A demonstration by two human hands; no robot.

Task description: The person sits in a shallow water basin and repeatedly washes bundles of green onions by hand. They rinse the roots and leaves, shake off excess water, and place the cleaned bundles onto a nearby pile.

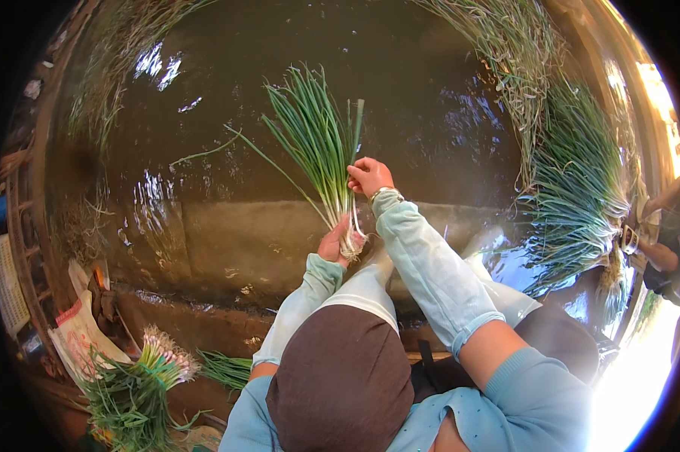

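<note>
My left hand (336, 239) grips a bunch of spring onions (313, 143) low down, around the white root ends. The green leaves fan out away from me over the murky water. My right hand (370, 178) is closed in a pinch at the right side of the bunch, on an outer stalk that stands apart from the others. One thin leaf strays out to the left of the bunch.
Brown water (227, 45) spreads ahead of me, with a submerged ledge (242, 233) close by. Heaped spring onions (573, 188) lie at right beside another person's arm (660, 256). A tied bundle (132, 388) sits at lower left near a printed sack (87, 335). Loose leaves (498, 60) float along the edges.
</note>
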